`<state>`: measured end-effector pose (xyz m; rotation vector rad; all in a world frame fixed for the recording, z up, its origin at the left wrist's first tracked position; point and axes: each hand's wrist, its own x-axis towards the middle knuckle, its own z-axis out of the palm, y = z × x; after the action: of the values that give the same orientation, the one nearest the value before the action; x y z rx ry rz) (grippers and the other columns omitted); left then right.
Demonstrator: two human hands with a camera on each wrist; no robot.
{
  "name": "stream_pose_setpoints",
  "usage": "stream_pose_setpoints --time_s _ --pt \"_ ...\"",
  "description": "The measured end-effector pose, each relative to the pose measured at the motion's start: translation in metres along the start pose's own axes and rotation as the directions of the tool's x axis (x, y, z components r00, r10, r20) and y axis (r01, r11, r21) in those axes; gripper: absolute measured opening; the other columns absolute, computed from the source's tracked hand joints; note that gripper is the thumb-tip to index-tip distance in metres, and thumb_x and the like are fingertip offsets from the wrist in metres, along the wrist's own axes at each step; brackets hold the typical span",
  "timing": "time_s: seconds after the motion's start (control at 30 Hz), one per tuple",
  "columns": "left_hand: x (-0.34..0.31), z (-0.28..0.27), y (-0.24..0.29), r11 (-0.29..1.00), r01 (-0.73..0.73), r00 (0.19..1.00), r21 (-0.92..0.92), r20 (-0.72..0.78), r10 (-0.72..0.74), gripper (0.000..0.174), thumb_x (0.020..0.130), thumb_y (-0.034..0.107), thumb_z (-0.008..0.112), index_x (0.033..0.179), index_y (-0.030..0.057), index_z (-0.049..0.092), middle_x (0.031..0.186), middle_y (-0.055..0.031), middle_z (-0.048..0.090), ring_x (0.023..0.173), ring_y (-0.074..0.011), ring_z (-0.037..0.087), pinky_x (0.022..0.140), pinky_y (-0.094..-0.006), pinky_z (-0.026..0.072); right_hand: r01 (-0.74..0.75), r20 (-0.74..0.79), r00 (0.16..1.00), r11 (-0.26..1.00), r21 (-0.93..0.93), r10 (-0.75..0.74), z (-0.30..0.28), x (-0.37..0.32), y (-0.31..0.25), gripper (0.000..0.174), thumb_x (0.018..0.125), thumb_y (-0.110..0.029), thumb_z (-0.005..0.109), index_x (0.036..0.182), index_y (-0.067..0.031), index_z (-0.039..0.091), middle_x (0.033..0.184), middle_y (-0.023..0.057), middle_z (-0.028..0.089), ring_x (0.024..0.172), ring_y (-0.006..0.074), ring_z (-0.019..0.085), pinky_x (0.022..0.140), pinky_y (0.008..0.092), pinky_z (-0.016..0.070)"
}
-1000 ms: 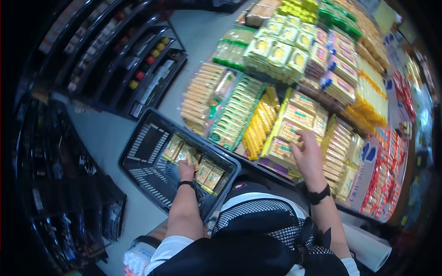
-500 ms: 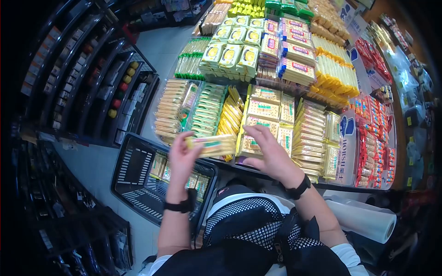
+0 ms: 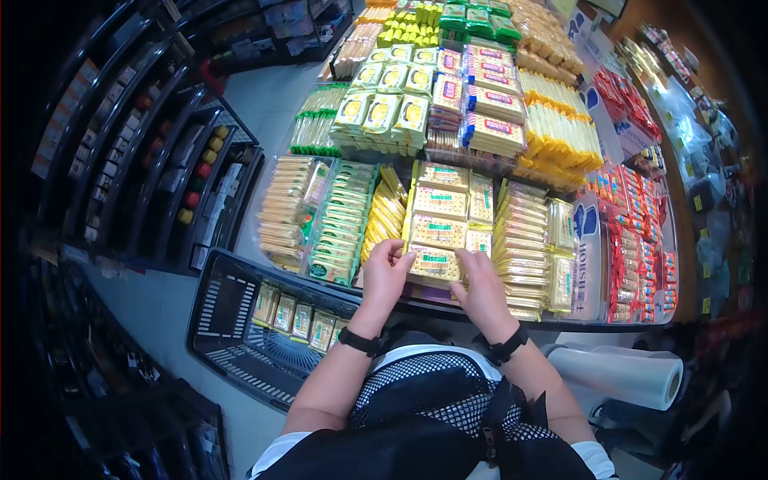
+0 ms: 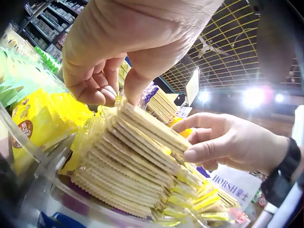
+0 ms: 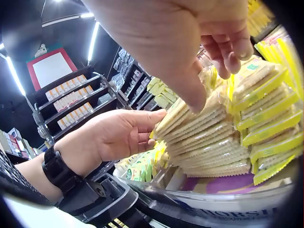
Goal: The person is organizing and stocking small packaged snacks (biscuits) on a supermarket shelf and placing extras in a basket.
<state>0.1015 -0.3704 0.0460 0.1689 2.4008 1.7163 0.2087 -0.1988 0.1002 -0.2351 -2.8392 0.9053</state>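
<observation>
Both hands meet at the front stack of biscuit packets in the display. My left hand (image 3: 384, 280) pinches the left wrapper end of the top biscuit packet (image 3: 434, 262), a clear and yellow wrapper with green lettering. At its opposite end, my right hand (image 3: 486, 292) holds the same packet between thumb and fingers. The left wrist view shows the packet lying along the top of the tall stack (image 4: 123, 175), with the right thumb at its near corner. Below and to the left, a dark shopping basket (image 3: 210, 332) has several similar packets (image 3: 300, 320) standing in a row.
Green packets (image 3: 346, 220) and yellow packets (image 3: 386, 210) fill the compartments to the left. More biscuit packets (image 3: 522, 248) stand on the right, then red snack packs (image 3: 632, 264). A clear plastic roll (image 3: 616, 376) lies below the display edge. Dark shelves (image 3: 136, 160) line the left side.
The left hand came up out of the basket with a packet, carried it right to the display, and is now at the front stack. The right hand moved in to the packet's other end.
</observation>
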Motion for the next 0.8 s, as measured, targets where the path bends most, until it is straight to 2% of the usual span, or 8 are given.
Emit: stream_pose_setpoints --time_s 0.33,0.43,0.5,0.53,0.57,0.63,0.67,0.8 --pt "-0.026 0.007 0.0 1.0 -0.02 1.0 0.001 -0.014 0.02 0.04 0.085 0.005 0.074 0.119 -0.001 0.055 0.084 -0.0026 0.059 0.072 -0.0087 0.056 0.068 -0.0255 0.0511 0.025 -0.043 0.999 0.994 -0.103 -0.029 0.003 -0.011 -0.002 0.057 0.072 -0.009 0.079 0.125 -0.0081 0.059 0.104 0.0168 0.052 0.1 0.0364 0.055 0.083 0.0439 0.0477" --pt "-0.038 -0.008 -0.004 0.993 -0.093 0.996 -0.077 -0.013 0.092 0.04 0.085 0.005 0.073 0.12 0.0 0.056 0.09 -0.0048 0.061 0.077 -0.0102 0.059 0.07 -0.0249 0.0504 0.007 -0.033 0.999 0.995 -0.099 -0.01 0.005 -0.016 -0.003 0.055 0.072 -0.008 0.08 0.123 -0.005 0.058 0.106 0.0181 0.053 0.102 0.0377 0.054 0.086 0.0437 0.0476" --pt "-0.039 -0.023 0.002 0.98 -0.054 0.991 -0.192 -0.127 0.029 0.035 0.087 0.005 0.071 0.119 0.0016 0.057 0.092 -0.0039 0.062 0.08 -0.0089 0.059 0.071 -0.0242 0.0499 0.03 -0.033 0.999 0.992 -0.123 -0.034 0.0 -0.016 0.007 0.056 0.071 -0.007 0.08 0.123 -0.0042 0.058 0.108 0.0184 0.052 0.103 0.0381 0.054 0.087 0.0436 0.0475" --pt "-0.038 -0.039 0.003 0.959 -0.005 0.977 -0.283 -0.207 -0.056 0.03 0.088 0.006 0.07 0.117 0.0026 0.059 0.093 -0.0037 0.063 0.082 -0.0085 0.059 0.07 -0.023 0.0498 0.021 -0.03 0.999 0.992 -0.124 -0.025 -0.001 -0.018 0.006 0.056 0.071 -0.007 0.08 0.123 -0.0042 0.058 0.108 0.0184 0.052 0.103 0.0381 0.054 0.087 0.0436 0.0475" --pt "-0.035 -0.059 -0.01 0.966 -0.104 0.933 -0.236 -0.36 0.013 0.025 0.09 0.006 0.068 0.114 0.0035 0.061 0.093 -0.0029 0.063 0.082 -0.0081 0.059 0.069 -0.0218 0.0496 0.015 -0.025 1.0 0.993 -0.121 -0.018 -0.002 -0.016 0.004 0.056 0.071 -0.006 0.08 0.123 -0.0042 0.058 0.108 0.0182 0.052 0.103 0.0379 0.054 0.088 0.0436 0.0473" --pt "-0.034 -0.106 -0.047 0.985 -0.108 0.814 -0.133 -0.581 0.011 0.019 0.092 0.007 0.067 0.109 0.0031 0.063 0.094 -0.003 0.064 0.079 -0.0075 0.06 0.067 -0.0216 0.0498 0.001 -0.016 1.0 0.993 -0.12 -0.003 -0.006 -0.013 0.0 0.057 0.071 -0.006 0.08 0.124 -0.0043 0.057 0.108 0.018 0.052 0.103 0.0377 0.053 0.089 0.0436 0.047" --pt "-0.033 -0.129 -0.082 0.972 -0.117 0.768 -0.204 -0.639 -0.042 0.018 0.092 0.008 0.067 0.109 0.0029 0.062 0.094 -0.0035 0.064 0.078 -0.0075 0.06 0.066 -0.0219 0.0502 0.003 -0.007 1.0 0.994 -0.111 -0.004 -0.007 -0.01 -0.002 0.058 0.071 -0.006 0.08 0.124 -0.0042 0.057 0.109 0.0179 0.052 0.104 0.0377 0.053 0.089 0.0435 0.0468" --pt "-0.07 -0.199 -0.177 0.966 0.205 0.669 -0.156 -0.699 -0.255 0.031 0.083 0.008 0.074 0.11 -0.0007 0.06 0.097 -0.0088 0.066 0.087 -0.0157 0.064 0.079 -0.0283 0.0527 0.021 0.003 1.0 0.994 -0.105 -0.02 -0.009 -0.003 -0.006 0.06 0.071 -0.006 0.081 0.125 -0.0038 0.056 0.11 0.018 0.051 0.106 0.038 0.052 0.091 0.0441 0.0462"
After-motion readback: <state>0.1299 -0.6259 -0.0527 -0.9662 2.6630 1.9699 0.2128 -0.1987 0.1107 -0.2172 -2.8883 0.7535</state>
